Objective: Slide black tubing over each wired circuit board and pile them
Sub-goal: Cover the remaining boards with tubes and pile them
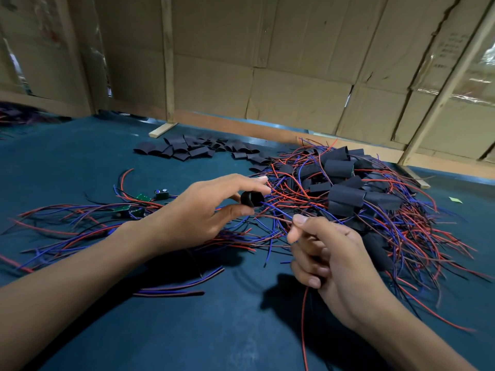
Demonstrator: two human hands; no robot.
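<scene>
My left hand (pixel 203 210) pinches a short piece of black tubing (pixel 251 198) between thumb and fingers, its open end facing right. My right hand (pixel 329 258) grips a bundle of red, blue and brown wires (pixel 270 218) whose free ends point at the tubing's opening. The board on those wires is hidden inside my fist. Bare green circuit boards (pixel 142 198) with their wires lie on the table to the left. A pile of sleeved boards (pixel 348 194) sits to the right. Loose cut tubing pieces (pixel 192 148) lie at the back.
The table is covered in dark teal cloth (pixel 187 330). A wall of cardboard panels (pixel 294 76) with wooden battens stands behind it. Tangled wires spread across the table's left and right sides. Another heap of wired parts (pixel 16 116) shows at the far left edge.
</scene>
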